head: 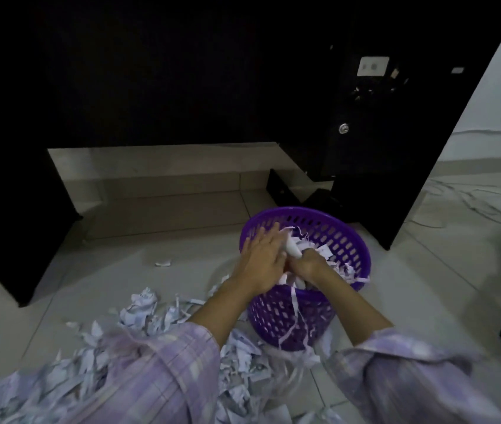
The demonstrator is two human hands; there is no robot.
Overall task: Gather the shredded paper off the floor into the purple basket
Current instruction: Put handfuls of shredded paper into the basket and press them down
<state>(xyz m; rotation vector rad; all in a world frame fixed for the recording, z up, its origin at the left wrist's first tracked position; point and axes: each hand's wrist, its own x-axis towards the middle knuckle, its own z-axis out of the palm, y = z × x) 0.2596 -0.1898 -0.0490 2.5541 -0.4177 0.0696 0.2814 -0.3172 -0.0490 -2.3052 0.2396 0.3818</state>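
Over the purple basket [347, 240], the left hand [261, 258] lies flat, fingers released; the right hand [307, 264] grasps shredded paper [328, 255]. More shreds [243, 362] crowd its near rim; bare floor [182, 246] beyond.

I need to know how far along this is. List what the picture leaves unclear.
- How full the basket is: both hands cover its paper.
- Right hand grip: its fingers are buried in paper and behind the left hand.
- Extent of the floor paper: sleeves and the bottom edge cut it off.
- Black cabinet details: too dark.
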